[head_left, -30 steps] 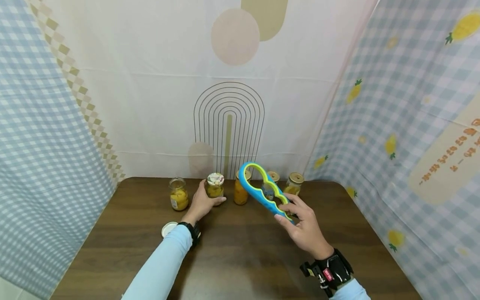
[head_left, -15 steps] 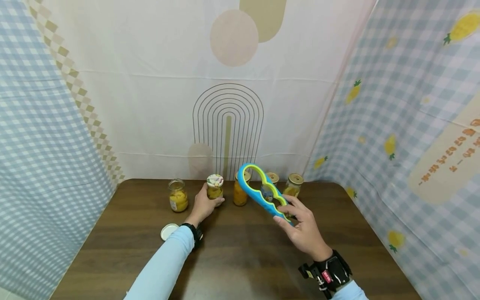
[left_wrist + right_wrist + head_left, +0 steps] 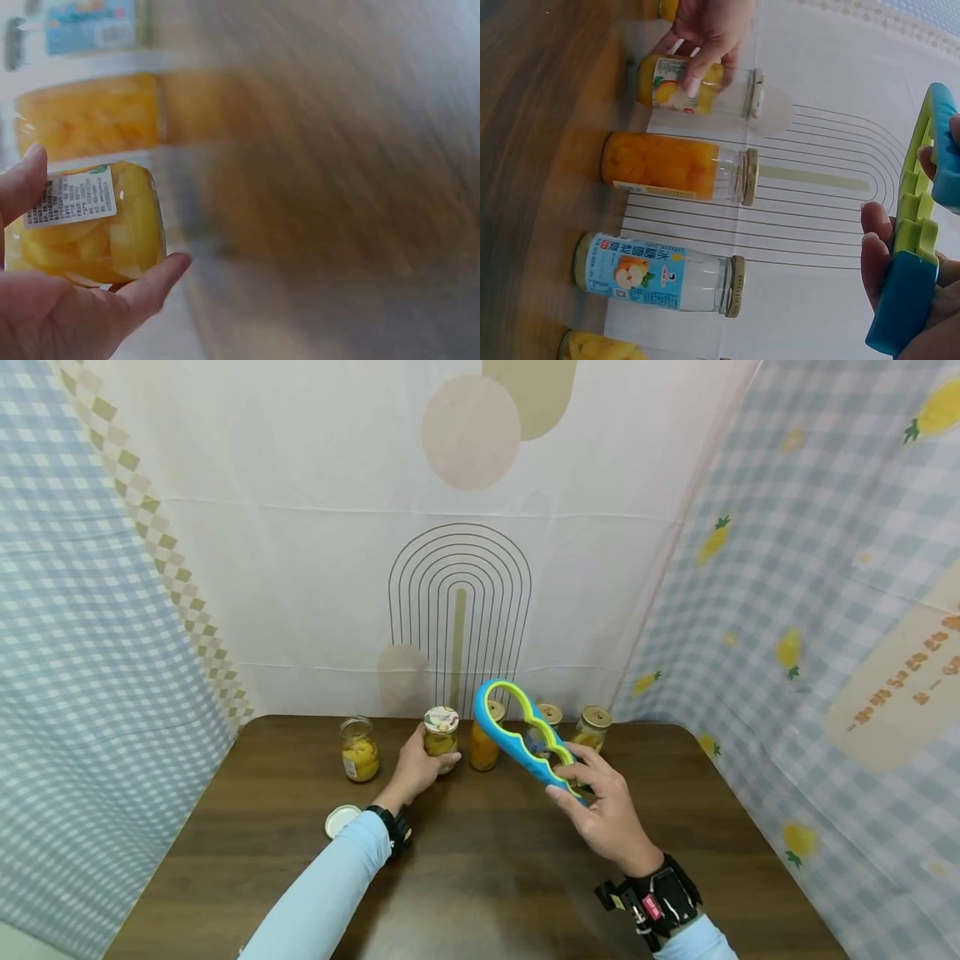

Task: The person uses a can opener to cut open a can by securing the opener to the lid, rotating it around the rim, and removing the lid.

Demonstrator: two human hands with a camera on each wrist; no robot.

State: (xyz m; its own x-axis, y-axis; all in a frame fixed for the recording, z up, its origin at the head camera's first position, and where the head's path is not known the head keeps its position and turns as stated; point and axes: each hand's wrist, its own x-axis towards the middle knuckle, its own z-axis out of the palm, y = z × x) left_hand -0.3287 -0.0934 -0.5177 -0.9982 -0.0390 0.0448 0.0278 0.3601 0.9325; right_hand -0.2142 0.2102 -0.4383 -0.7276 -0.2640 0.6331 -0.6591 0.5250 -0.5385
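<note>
My left hand (image 3: 417, 768) grips a glass jar of yellow fruit (image 3: 441, 742) that has a white patterned lid. In the left wrist view, thumb and fingers wrap the sides of this jar (image 3: 139, 221), over its label. My right hand (image 3: 609, 817) holds the end of a blue and green jar opener (image 3: 513, 748) with scalloped inner edges. It is raised in front of the right-hand jars, apart from the gripped one. Right beside the gripped jar stands a gold-lidded jar of orange fruit (image 3: 660, 165).
Left of my left hand stands a lidless jar of yellow fruit (image 3: 360, 758). A loose white lid (image 3: 342, 820) lies near my left wrist. Further right are a blue-labelled jar (image 3: 637, 271) and another gold-lidded jar (image 3: 591, 731). A patterned cloth (image 3: 322, 593) hangs behind the wooden table (image 3: 480, 877).
My left hand and the jar in it have shifted slightly right, closer to the orange fruit jar. The right hand keeps holding the jar opener in nearly the same place.
</note>
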